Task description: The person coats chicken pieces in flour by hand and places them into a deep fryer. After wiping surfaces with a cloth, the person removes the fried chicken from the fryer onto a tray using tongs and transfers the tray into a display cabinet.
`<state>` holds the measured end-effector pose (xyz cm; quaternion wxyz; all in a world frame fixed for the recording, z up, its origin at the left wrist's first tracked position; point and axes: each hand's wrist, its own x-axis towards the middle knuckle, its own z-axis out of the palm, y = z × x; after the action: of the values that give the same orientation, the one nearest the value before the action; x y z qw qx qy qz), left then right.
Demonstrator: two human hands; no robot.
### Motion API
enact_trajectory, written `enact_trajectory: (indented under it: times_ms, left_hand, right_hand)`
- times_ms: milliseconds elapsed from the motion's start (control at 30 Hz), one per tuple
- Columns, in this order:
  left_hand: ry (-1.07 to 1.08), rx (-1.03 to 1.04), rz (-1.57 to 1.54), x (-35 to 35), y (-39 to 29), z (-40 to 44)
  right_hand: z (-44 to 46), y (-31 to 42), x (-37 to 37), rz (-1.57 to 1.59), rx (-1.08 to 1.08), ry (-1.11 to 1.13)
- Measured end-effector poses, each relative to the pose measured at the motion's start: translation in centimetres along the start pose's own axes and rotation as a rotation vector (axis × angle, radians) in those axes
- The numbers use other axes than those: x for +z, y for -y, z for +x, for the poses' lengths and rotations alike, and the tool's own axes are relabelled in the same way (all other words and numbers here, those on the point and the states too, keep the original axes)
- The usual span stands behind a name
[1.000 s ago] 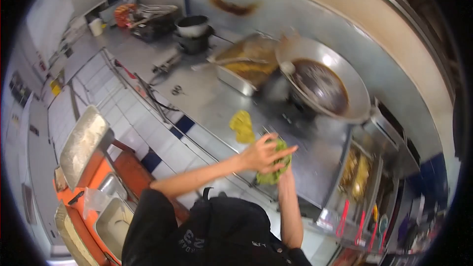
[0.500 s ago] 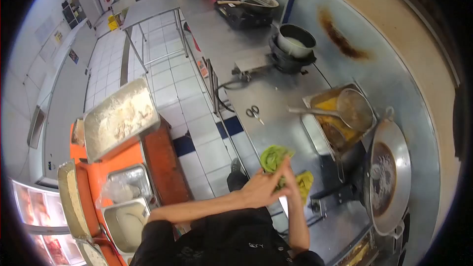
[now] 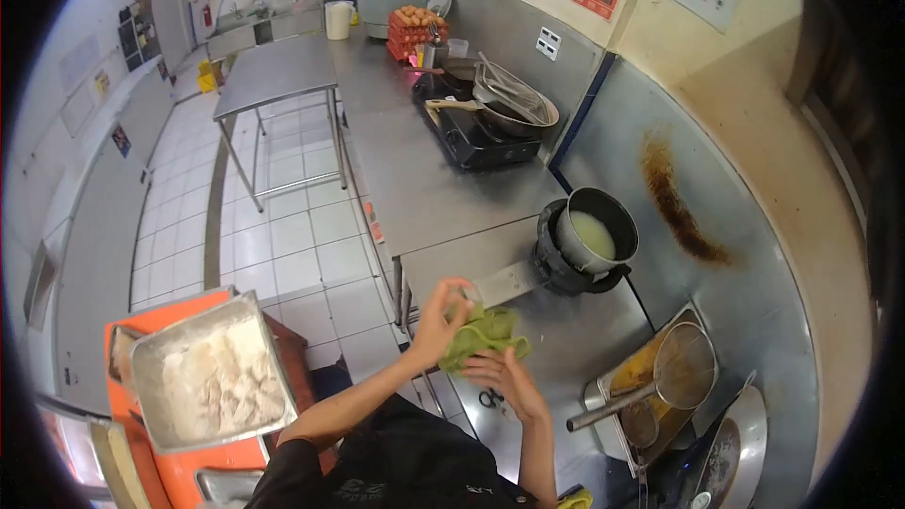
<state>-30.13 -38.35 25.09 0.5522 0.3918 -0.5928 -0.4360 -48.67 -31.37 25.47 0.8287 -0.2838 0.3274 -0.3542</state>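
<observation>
A crumpled green cloth (image 3: 479,337) hangs between my two hands above the steel counter. My left hand (image 3: 441,322) is closed on its upper left side, with thumb and fingers bent together. Below and to the right, my right hand (image 3: 501,375) grips the cloth's lower edge, thumb on the near side. Behind my right hand, scissors (image 3: 492,400) lie on the counter, partly covered. Just past the cloth is the metal panel (image 3: 511,283) of a burner, which carries a pot (image 3: 617,217) with pale liquid inside.
To the right stand a tray of yellowish oil (image 3: 633,375) with a strainer (image 3: 686,368) across it, and a wok (image 3: 745,448). Farther back are a black stove (image 3: 471,146) with pans and egg trays (image 3: 415,38). A tray of floured pieces (image 3: 156,386) is at left.
My view has swung up toward the far counter. My hands, crossed over the bunched cloth before, are now apart with the cloth spread between them, closer to the burner.
</observation>
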Motion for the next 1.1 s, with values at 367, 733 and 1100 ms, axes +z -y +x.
enact_trajectory:
  times_ms: [367,733,1100]
  left_hand:
    - [0.325,-0.276,-0.182,-13.7,8.1,21.8]
    - [0.846,1.044,0.128,-22.7,13.2,42.4]
    - [0.441,-0.138,0.314,-39.6,28.1,49.8]
  right_hand:
    - [33.0,3.9,6.5,-0.693,-0.790,-0.874]
    - [48.8,10.7,5.9,0.084,-0.609,-1.105]
    - [54.5,27.7,0.2,-1.641,-0.244,-1.097]
